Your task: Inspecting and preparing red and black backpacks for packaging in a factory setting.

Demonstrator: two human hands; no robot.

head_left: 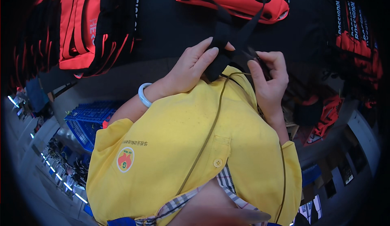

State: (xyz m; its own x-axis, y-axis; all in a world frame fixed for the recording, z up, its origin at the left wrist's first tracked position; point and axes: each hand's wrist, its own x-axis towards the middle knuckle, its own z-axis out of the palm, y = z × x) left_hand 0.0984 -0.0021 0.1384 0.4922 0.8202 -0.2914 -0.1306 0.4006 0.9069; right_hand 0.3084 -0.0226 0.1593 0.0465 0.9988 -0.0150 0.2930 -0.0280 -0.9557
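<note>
My left hand point(194, 65) is closed on a black webbing strap point(222, 33), pinching it between thumb and fingers close to my chest. The strap runs up to a red and black bag point(233, 1) lying on the dark table. To the right, my right hand point(271, 76) is closed around small dark thread snips point(263, 63), their thin points directed at the strap. The fingers partly hide the snips, and their points are blurred. A brown cord point(219, 108) hangs over my yellow shirt and passes behind the right hand.
Several red and black bags point(77, 27) stand in a row at the left of the table point(158, 27). More bags point(357, 43) are stacked at the far right. A blue plastic crate point(83, 124) is on the floor at my left, and red pieces point(327, 118) lie low at my right.
</note>
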